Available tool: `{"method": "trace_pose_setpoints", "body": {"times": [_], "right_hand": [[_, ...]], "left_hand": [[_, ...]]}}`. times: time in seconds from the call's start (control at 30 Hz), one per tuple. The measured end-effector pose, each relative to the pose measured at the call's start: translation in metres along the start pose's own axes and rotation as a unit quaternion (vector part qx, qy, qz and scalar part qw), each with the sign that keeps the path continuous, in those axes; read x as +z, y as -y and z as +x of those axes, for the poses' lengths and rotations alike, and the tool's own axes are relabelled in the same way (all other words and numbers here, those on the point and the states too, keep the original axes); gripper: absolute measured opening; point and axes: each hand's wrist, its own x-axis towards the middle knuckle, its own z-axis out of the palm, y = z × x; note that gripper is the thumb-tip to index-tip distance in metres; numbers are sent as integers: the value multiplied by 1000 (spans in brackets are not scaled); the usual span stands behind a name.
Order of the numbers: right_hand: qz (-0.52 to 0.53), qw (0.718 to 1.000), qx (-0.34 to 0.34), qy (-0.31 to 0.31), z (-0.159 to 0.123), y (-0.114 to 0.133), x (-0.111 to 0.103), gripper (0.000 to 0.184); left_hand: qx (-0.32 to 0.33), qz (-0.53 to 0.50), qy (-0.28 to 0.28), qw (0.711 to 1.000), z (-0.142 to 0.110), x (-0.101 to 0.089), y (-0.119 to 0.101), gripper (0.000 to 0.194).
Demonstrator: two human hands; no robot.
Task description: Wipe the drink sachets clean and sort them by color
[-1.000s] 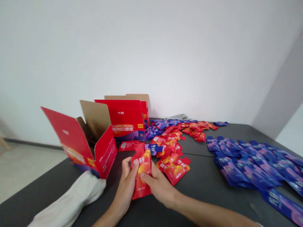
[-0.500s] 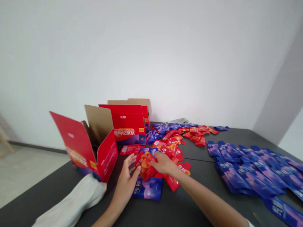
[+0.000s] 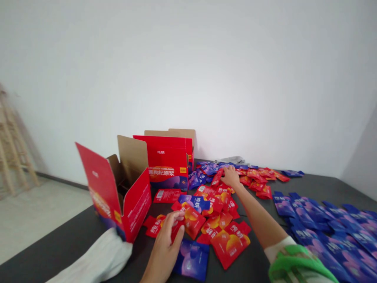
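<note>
My left hand [image 3: 167,243] is low over the near red pouches, thumb and curled fingers apart. Part of a red pouch [image 3: 154,226] shows to its left, and more red is visible between thumb and fingers. Just right of the wrist lies a blue pouch [image 3: 193,260]. Stretched out to the far pile, my right hand [image 3: 230,177] has its fingers closed at the edge of a red pouch [image 3: 216,179]; the fingertips are partly hidden. Between the hands lie several loose red pouches [image 3: 229,243], with another blue pouch [image 3: 194,203] on top.
At the left stands an open red carton [image 3: 137,208], flaps raised. More red cartons [image 3: 165,159] stand behind it. White cloth [image 3: 100,255] lies before the nearest carton. Blue pouches [image 3: 324,236] cover the right side. Beyond is a mixed far pile [image 3: 259,177] by the wall.
My right hand has moved from the near red pouches to the far pile. The bunched red pouches now lie spread out. My left hand is slightly lower and nearer, and the view has shifted.
</note>
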Motion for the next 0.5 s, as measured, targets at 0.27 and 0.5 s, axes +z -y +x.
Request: {"method": "trace_pose_setpoints", "body": {"times": [0.27, 0.5], "right_hand": [[-20, 999, -6, 50, 55, 28, 28, 41], [-21, 990, 51, 134, 72, 30, 47, 49]], "left_hand": [[0, 53, 14, 998, -5, 3, 9, 35], [24, 57, 13, 998, -6, 3, 7, 32]]}}
